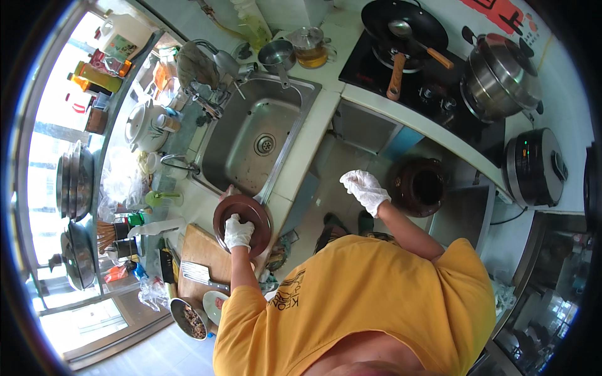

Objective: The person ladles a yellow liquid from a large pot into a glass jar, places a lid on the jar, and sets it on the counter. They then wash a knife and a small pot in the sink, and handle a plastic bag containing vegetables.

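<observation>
My left hand [239,233], in a white thin glove, grips the middle of a round reddish-brown lid [259,221] at the counter's edge, below the sink. Something pinkish shows past the lid's upper edge; what it is cannot be told. My right hand [364,190], gloved the same way, is raised over the floor with its fingers curled together and nothing visible in it. Just right of it, a dark brown glazed jar [397,188] stands uncovered on the floor. Beside the lid lies a wooden cutting board [202,244] with a cleaver [195,271] on it.
A steel sink [237,141] adjoins the counter. A metal bowl of dark chopped food [189,318] and a plate with pink meat [211,301] stand near the board. The cooktop [362,70] holds a wok [376,23] and a steamer pot [498,75]; a rice cooker [531,164] is farther right.
</observation>
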Demonstrator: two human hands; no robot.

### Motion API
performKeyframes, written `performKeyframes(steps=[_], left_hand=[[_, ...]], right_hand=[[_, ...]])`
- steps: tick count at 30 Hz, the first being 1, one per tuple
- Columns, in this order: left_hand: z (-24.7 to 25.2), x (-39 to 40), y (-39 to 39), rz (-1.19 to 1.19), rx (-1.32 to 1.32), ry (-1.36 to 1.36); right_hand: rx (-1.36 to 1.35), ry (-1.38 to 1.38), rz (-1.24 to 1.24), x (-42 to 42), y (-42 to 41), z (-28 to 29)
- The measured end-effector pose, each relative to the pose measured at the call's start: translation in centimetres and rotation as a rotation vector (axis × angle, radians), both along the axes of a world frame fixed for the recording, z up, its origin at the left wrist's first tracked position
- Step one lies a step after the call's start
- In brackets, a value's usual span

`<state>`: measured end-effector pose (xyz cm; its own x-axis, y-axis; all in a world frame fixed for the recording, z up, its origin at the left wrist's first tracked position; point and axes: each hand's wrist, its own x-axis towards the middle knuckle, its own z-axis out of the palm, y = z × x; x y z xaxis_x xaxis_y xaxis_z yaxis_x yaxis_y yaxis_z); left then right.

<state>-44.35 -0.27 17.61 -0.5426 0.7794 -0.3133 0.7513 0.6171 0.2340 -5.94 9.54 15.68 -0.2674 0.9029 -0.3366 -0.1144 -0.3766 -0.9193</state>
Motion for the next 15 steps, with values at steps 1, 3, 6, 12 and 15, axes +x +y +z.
performKeyframes(steps=[1,3,6,12,15], left_hand=[[0.2,0.2,-0.1,0.007,-0.019,-0.024],[-0.8,-0.6,-0.1,-0.006,0.076,-0.068],[-0.9,-0.4,-0.6,-0.028,0.121,-0.096],[1.0,-0.5,-1.2,-0.087,0.101,-0.060],[2.5,-0.9,-1.6,-0.075,0.079,-0.082]], right_hand=[[0.022,-0.011,0.010,0.8,-0.8,-0.2],[0.023,-0.015,-0.008,2.0,-1.8,0.5],[0.006,-0.089,-0.055,3.6,-3.5,2.1],[-0.189,-0.070,-0.324,3.6,-7.1,4.1],[-0.183,0.007,-0.395,2.0,-8.8,4.4]])
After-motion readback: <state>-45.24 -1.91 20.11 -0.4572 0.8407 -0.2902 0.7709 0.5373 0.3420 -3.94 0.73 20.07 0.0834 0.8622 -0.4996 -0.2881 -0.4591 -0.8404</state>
